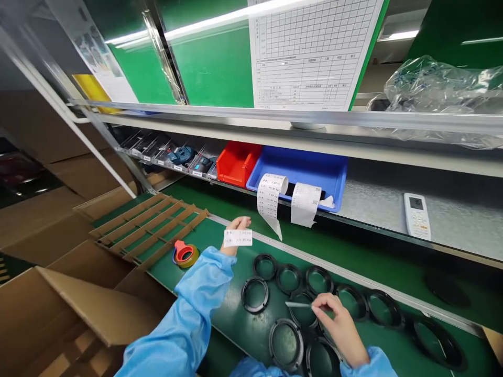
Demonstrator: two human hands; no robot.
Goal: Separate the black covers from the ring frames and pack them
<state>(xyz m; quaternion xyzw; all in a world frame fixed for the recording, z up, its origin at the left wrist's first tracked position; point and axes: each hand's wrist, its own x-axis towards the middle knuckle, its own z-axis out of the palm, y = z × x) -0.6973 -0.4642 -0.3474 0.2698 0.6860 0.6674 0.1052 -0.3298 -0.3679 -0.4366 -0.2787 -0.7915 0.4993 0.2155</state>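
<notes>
Pale strip pinched above black rings

The thin strip is held between pressed-together fingers of the right hand, over smooth circular rings. At ten o'clock from it, a rectangular printed label is borne on the left hand; whether its curled fingers grip anything cannot be told.

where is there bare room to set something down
On the metal shelf between the blue tray and the white remote. A smaller green tabletop patch lies between the left sleeve and the nearest black ring. It's crowded around the right hand, among the other rings.
</notes>
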